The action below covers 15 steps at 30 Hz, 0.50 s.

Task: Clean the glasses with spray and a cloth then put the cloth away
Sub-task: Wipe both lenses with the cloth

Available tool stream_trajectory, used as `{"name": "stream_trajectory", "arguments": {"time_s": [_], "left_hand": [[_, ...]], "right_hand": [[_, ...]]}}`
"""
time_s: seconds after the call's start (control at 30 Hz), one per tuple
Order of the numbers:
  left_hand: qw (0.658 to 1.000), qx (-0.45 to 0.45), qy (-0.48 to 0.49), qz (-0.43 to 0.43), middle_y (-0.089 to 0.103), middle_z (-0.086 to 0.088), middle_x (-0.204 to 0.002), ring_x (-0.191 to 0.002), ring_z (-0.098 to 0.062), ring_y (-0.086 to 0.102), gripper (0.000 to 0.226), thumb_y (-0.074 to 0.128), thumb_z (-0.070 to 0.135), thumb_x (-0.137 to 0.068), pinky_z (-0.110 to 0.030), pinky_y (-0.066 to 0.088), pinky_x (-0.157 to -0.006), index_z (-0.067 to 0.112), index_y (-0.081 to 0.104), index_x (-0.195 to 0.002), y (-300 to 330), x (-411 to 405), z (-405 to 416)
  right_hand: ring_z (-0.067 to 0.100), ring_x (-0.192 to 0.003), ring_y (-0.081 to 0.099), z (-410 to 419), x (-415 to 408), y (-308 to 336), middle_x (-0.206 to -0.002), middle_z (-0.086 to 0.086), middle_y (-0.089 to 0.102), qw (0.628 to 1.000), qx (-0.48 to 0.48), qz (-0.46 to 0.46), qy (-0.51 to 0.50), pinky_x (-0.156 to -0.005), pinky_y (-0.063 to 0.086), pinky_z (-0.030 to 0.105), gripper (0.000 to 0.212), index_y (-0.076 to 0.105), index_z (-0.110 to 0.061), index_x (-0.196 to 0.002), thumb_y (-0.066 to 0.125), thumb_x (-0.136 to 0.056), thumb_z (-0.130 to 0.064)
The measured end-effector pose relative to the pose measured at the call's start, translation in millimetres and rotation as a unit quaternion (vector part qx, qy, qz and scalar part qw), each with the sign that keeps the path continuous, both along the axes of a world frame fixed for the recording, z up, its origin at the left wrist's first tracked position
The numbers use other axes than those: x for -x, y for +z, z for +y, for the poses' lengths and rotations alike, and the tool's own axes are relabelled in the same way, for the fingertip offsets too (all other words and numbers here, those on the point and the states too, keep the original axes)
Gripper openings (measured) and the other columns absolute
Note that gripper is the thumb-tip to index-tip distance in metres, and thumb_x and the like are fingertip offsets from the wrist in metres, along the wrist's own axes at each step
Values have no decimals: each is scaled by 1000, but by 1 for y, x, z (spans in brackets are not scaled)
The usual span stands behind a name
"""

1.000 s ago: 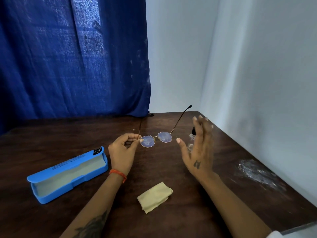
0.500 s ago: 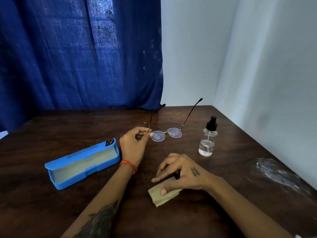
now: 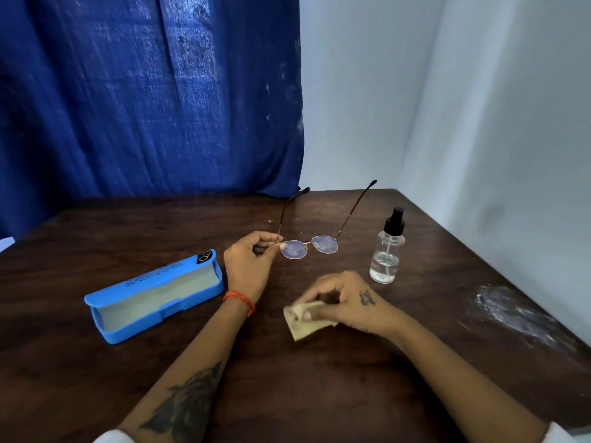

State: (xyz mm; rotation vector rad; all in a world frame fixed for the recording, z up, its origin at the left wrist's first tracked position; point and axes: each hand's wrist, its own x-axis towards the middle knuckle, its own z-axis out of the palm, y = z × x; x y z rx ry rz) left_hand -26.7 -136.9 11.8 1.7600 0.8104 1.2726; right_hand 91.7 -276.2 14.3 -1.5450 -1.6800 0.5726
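My left hand [image 3: 249, 266] pinches the thin metal-framed glasses [image 3: 308, 247] at the left hinge and holds them above the table, lenses toward me, both arms open and pointing away. My right hand [image 3: 345, 302] is closed on a pale yellow cloth [image 3: 300, 324], gathering one edge between thumb and fingers while the rest lies on the table. A small clear spray bottle [image 3: 387, 254] with a black pump stands upright to the right of the glasses, untouched.
An open blue glasses case [image 3: 156, 298] lies on the dark wooden table [image 3: 96, 378] to the left. A white smear [image 3: 515, 311] marks the table's right side. A blue curtain hangs behind; white walls close the right corner.
My right hand moved from beside the spray bottle down to the cloth and then closed on it, bunching its edge. My left hand kept holding the glasses.
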Motion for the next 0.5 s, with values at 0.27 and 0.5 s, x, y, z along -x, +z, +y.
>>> {"name": "stream_trajectory", "arguments": {"time_s": [0.27, 0.5], "left_hand": [[1000, -15, -6, 9, 66, 10, -75, -67, 11, 60, 13, 73, 9, -73, -2, 46, -65, 16, 71, -84, 0, -1, -5], [1000, -8, -15, 0, 66, 17, -75, -72, 11, 61, 20, 72, 9, -74, -3, 47, -66, 28, 67, -79, -1, -2, -5]], "right_hand": [[4, -65, 59, 34, 0, 17, -78, -10, 69, 906, -246, -3, -345, -64, 49, 21, 21, 74, -18, -89, 67, -75, -3], [32, -95, 54, 50, 18, -8, -107, 15, 65, 910, -210, -208, -292, -84, 41, 31, 26, 68, -4, -107, 65, -82, -4]]}}
